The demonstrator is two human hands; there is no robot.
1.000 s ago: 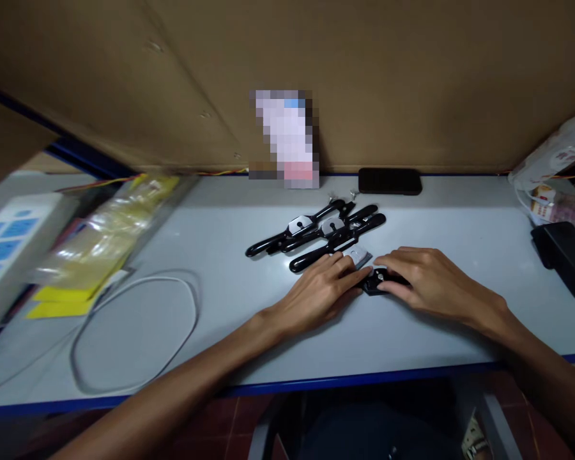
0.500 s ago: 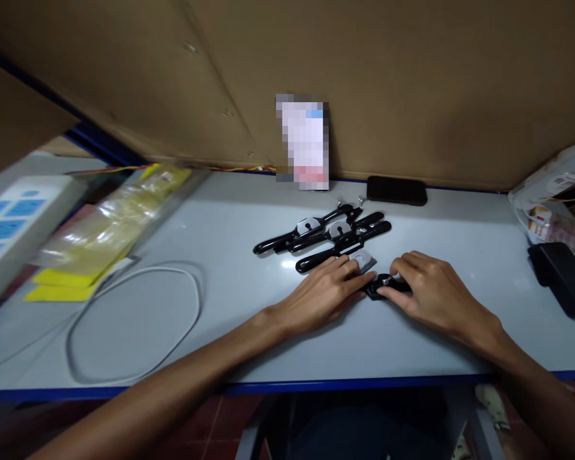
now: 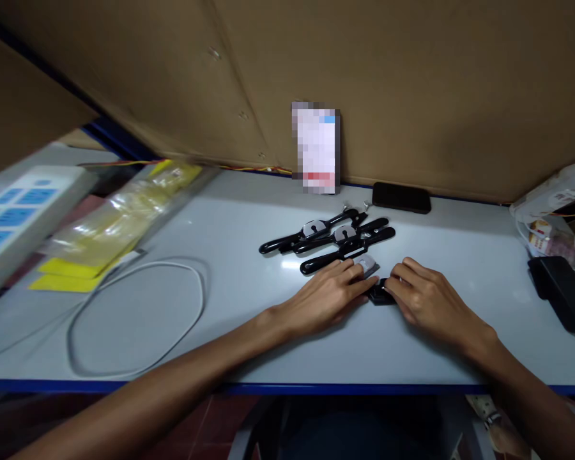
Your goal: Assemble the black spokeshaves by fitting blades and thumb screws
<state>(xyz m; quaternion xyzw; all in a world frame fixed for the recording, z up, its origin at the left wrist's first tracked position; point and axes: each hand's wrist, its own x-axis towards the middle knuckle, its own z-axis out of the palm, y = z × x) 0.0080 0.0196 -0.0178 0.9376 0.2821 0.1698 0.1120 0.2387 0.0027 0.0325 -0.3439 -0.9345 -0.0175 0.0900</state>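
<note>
Both of my hands rest on the grey table point(image 3: 249, 211), meeting at a small black part point(image 3: 377, 293). My left hand point(image 3: 326, 296) lies palm down, its fingertips touching a small silver plate point(image 3: 368, 264) and the black part. My right hand point(image 3: 424, 294) covers the part's right side, fingers curled onto it. Just beyond the hands lie three long black-handled tools point(image 3: 333, 239) with silver centres, side by side.
A black phone point(image 3: 401, 197) lies at the back by the brown board wall. A black case point(image 3: 560, 291) and plastic-wrapped goods point(image 3: 553, 217) sit at the right. A white cable loop point(image 3: 134, 316), yellow packets in plastic point(image 3: 119, 220) and a white-blue box point(image 3: 19, 217) are at the left.
The view has drifted left and down a little. My right hand has closed further over the black part, hiding most of it. My left hand has hardly moved.
</note>
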